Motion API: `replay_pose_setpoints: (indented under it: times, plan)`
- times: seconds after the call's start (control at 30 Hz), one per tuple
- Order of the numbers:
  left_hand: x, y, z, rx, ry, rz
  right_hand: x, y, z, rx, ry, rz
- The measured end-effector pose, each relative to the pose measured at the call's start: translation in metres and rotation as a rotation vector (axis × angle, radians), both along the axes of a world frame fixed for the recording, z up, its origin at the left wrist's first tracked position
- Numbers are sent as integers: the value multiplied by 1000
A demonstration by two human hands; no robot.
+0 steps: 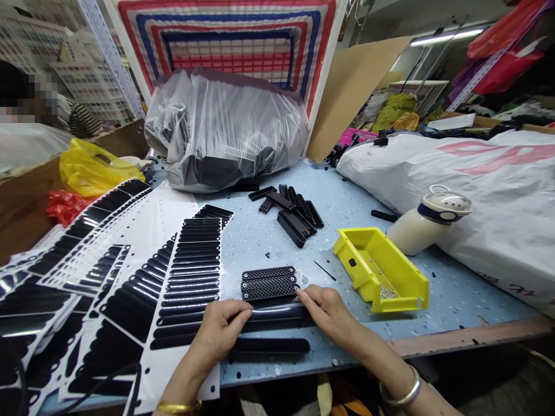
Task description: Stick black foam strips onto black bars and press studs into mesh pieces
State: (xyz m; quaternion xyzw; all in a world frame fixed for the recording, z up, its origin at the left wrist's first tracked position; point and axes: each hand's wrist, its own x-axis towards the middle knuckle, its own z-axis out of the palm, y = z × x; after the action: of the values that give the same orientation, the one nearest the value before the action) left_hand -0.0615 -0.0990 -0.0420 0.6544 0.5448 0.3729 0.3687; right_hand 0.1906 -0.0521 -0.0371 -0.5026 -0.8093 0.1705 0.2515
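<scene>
A glossy black strip stretches between my two hands near the table's front edge. My left hand pinches its left end between thumb and fingers. At the other end my right hand is closed on the strip, its fingertips partly hidden. Just in front lies a matte black bar, flat on the table. Directly behind the strip, several black bars with a cross-hatched face lie side by side, a small shiny piece at each visible end. Left of my hands is a white sheet carrying rows of glossy black strips.
A yellow bin with small shiny balls stands at right, beside a cream bottle. Black bars are piled behind. A plastic-wrapped bundle fills the back; a white sack borders the right. A person is at far left.
</scene>
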Motion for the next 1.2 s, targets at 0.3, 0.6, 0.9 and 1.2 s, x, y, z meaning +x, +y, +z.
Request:
replay_pose_setpoints:
  times: [0.3, 0.6, 0.9, 1.2]
  plan:
    - [1, -1, 2, 9, 16, -31, -34, -13, -3, 82, 12, 94]
    - [1, -1, 1, 3, -2, -9, -35, 1, -14, 43, 10, 52]
    - [2, -1, 0, 50, -6, -24, -56, -13, -2, 62, -181, 17]
    - [1, -2, 4, 32, 14, -11, -6, -8, -7, 0, 60, -28]
